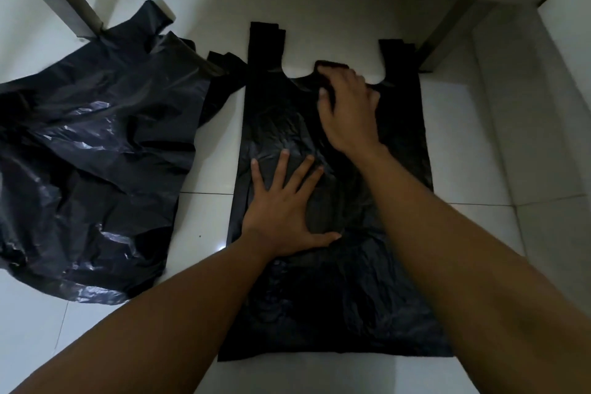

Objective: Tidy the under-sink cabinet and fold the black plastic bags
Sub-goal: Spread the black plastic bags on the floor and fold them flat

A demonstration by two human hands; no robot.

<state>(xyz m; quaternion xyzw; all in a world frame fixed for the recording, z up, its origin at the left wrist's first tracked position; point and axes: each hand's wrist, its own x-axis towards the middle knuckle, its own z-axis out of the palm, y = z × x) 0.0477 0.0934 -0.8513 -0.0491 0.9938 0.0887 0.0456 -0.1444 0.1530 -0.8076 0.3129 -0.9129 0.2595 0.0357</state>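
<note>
Bag (pixel 335 313) flat beneath left hand (pixel 281 214)

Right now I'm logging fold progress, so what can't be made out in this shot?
Head view: whether the right hand pinches the flat black plastic bag at its mouth; the hand's own back hides the ends of its fingers.
Head view: the crumpled black plastic bag, left part cut off by the frame's left edge.
Head view: creases under the left hand, which presses flat on the bag.

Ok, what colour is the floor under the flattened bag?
Glossy white floor tiles with thin grey grout lines beneath the black plastic bag; head view.
</note>
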